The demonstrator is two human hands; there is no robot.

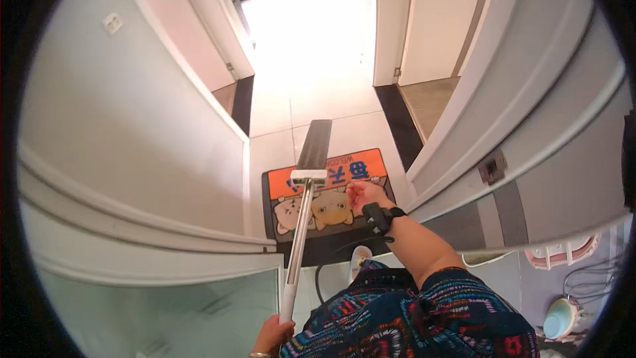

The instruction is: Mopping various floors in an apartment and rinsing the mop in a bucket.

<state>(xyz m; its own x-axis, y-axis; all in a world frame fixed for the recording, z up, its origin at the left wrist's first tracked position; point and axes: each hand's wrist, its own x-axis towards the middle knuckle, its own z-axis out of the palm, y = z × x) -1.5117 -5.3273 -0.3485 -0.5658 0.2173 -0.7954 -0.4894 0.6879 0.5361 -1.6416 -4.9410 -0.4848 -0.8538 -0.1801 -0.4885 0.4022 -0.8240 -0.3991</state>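
At the lower edge my left hand (pixel 273 335) is wrapped round the white lower grip of a flat mop (pixel 303 222). Its metal pole runs up and away from me to a white joint. Beyond that, the long dark grey mop head (pixel 315 144) points toward the hallway, overlapping the doormat (pixel 331 215) in view; whether it touches the floor I cannot tell. My right hand (pixel 366 197) is over the mat's right part, apart from the mop, its fingers curled in with nothing visible in them. The mat is orange and grey with cartoon cats. A black device is strapped on my right wrist.
A white-framed door with frosted glass (pixel 192 311) stands close on the left, a grey door (pixel 550 179) with a metal latch on the right. Pale tiled hallway (pixel 305 59) stretches ahead between further doors. A pink basin (pixel 563 252) and light-blue container (pixel 560 321) are at lower right.
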